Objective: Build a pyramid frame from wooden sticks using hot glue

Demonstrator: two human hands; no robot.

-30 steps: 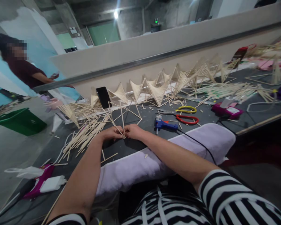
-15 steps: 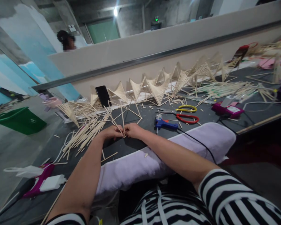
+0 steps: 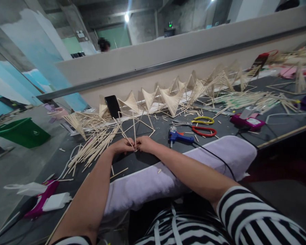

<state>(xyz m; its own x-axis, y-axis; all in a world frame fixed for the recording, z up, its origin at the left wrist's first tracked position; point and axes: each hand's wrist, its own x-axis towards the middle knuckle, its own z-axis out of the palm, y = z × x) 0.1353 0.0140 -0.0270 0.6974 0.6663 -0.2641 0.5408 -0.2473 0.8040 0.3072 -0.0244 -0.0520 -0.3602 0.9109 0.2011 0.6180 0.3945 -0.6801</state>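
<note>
My left hand [image 3: 121, 145] and my right hand [image 3: 145, 143] meet on the dark table [image 3: 153, 160], both pinched on one corner joint of a thin wooden stick frame [image 3: 135, 126]. The frame rises from my fingers as several sticks joined into open triangles. A loose pile of sticks [image 3: 94, 144] lies just left of my left hand. A blue glue gun [image 3: 180, 136] lies to the right of my right hand, its black cord trailing over a lilac cushion [image 3: 183, 170] under my forearms.
Yellow scissors [image 3: 202, 119] and red scissors [image 3: 205, 130] lie behind the glue gun. A black phone [image 3: 112, 105] leans at the back. Finished stick shapes [image 3: 173, 97] line the wall. A pink box [image 3: 247, 120] sits right, a green bin [image 3: 21, 131] left. A person's head [image 3: 103, 44] shows beyond the wall.
My hands stay pinched on the same joint. The person in the background has moved from the far left to behind the wall, further right.
</note>
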